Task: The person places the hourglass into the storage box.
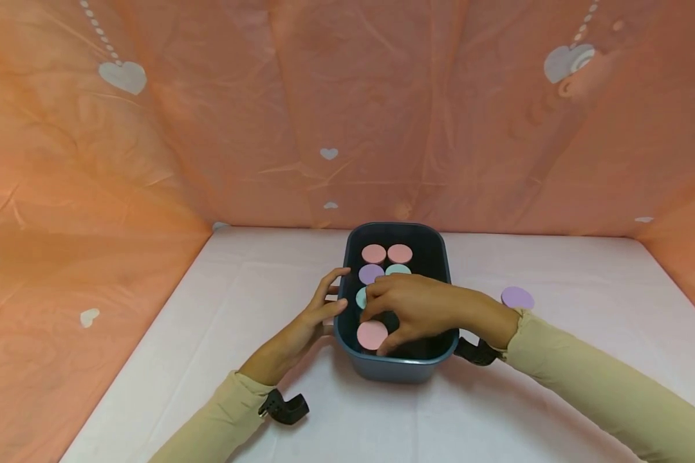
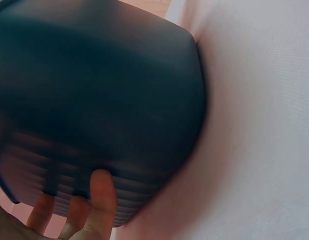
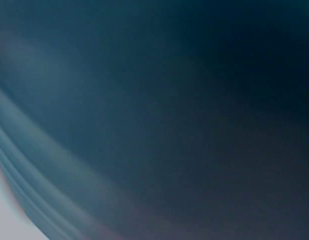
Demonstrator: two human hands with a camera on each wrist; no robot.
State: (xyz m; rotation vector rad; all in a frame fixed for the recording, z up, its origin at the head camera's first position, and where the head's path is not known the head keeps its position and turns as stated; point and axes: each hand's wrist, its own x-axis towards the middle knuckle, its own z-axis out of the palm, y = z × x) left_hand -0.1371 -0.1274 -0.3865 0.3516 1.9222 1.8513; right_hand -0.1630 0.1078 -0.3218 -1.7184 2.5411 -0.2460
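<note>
A dark blue-grey plastic bin [image 1: 398,371] stands on the white cloth. Inside it are several round pieces with flat pastel tops: two pink ones [image 1: 373,254] at the far end, then a purple one [image 1: 371,274] and mint ones [image 1: 398,269]. My right hand [image 1: 419,305] reaches into the bin, its thumb and fingers curled about a pink round-topped piece [image 1: 372,335] at the near left. In the right wrist view only the bin's blurred wall [image 3: 119,125] shows. My left hand [image 1: 307,321] rests against the bin's left side, fingers extended over its ridges [image 2: 139,187].
A purple round-topped piece [image 1: 517,297] sits on the cloth right of the bin, partly behind the right forearm. Orange sheeting [image 1: 382,116] with pale hearts rises behind the table and at both sides. Black wrist straps hang below both sleeves.
</note>
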